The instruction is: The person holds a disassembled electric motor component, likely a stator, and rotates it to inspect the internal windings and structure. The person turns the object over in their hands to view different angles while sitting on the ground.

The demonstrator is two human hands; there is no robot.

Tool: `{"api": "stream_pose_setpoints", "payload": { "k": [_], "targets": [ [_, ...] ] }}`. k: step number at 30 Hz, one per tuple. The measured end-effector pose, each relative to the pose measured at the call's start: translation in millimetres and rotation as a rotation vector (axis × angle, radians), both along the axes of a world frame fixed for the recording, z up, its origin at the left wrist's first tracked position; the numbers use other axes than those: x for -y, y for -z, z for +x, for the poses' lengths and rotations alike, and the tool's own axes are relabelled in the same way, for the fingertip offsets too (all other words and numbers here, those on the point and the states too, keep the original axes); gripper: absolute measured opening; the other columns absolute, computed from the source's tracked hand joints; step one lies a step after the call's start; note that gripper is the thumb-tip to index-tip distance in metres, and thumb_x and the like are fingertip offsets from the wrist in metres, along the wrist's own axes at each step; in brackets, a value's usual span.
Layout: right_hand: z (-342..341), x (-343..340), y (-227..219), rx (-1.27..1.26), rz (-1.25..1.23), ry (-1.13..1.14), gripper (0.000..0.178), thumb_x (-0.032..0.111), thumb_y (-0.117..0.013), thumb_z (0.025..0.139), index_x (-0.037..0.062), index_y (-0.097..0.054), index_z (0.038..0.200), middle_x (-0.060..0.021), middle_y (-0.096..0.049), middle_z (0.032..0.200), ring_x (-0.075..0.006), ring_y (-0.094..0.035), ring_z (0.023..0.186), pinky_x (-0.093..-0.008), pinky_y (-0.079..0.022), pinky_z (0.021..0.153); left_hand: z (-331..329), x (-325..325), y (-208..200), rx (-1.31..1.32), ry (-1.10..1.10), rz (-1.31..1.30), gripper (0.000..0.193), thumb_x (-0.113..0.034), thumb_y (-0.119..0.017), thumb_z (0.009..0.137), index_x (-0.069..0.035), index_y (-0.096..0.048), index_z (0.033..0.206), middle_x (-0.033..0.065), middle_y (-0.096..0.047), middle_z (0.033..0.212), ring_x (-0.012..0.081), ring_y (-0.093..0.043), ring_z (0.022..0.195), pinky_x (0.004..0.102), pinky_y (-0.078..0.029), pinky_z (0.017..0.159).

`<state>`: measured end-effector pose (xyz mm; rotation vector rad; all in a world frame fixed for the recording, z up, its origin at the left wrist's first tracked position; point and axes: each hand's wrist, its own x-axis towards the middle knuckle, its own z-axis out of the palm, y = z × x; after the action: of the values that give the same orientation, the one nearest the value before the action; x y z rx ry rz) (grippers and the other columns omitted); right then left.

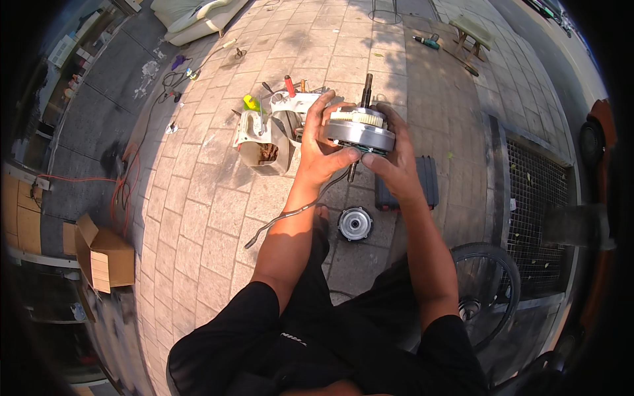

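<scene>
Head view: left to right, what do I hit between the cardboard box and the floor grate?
Cardboard box → cut-open jug → left hand → motor → right hand → bike wheel → floor grate.

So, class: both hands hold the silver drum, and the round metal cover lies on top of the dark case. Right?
No: the head view shows the round metal cover on the paving, not on the dark case. The left hand and right hand do hold the silver drum.

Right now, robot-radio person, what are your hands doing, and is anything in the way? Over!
Left hand, right hand: both on motor. Motor up, shaft upright. Cable dangling across left forearm.
</scene>
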<state>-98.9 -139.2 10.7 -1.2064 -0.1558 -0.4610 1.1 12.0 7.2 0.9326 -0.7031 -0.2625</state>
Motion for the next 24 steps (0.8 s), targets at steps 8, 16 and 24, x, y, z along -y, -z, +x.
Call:
{"api": "stream_pose_setpoints", "payload": {
  "k": [8,16,24],
  "targets": [
    [-2.4,-1.9,0.2,0.037,-0.033,0.020,0.101,0.017,-0.089,0.084,-0.0025,-0.030,0.163,-0.0183,-0.046,0.153,-0.0264,-0.049,0.141,-0.0402,-0.041,0.118,-3.9,3.5,-5.1,-0.023,0.006,0.006,0.123,-0.028,-0.102,0.066,-0.007,-0.031,0.164,0.0211,-0.057,0.145,0.0333,-0.061,0.134,0.0451,-0.050,0.115],
    [5.3,-1.8,11.6,0.062,-0.174,0.106,0.100,0.026,-0.089,0.083,-0.0032,-0.033,0.161,-0.0201,-0.044,0.157,-0.0294,-0.050,0.142,-0.0420,-0.044,0.117,-4.0,5.1,-4.1,-0.071,0.052,-0.066,0.125,-0.028,-0.100,0.068,-0.002,-0.026,0.165,0.0243,-0.056,0.145,0.0373,-0.060,0.135,0.0482,-0.050,0.115],
    [0.0,-10.0,-5.6,0.024,-0.347,0.263,0.100,0.022,-0.089,0.083,-0.0056,-0.033,0.161,-0.0216,-0.043,0.156,-0.0299,-0.050,0.143,-0.0414,-0.046,0.116,-2.5,3.2,-0.4,-0.098,0.118,-0.049,0.120,-0.036,-0.094,0.078,-0.002,-0.022,0.168,0.0234,-0.056,0.146,0.0355,-0.060,0.136,0.0486,-0.050,0.117]
  ]
}}
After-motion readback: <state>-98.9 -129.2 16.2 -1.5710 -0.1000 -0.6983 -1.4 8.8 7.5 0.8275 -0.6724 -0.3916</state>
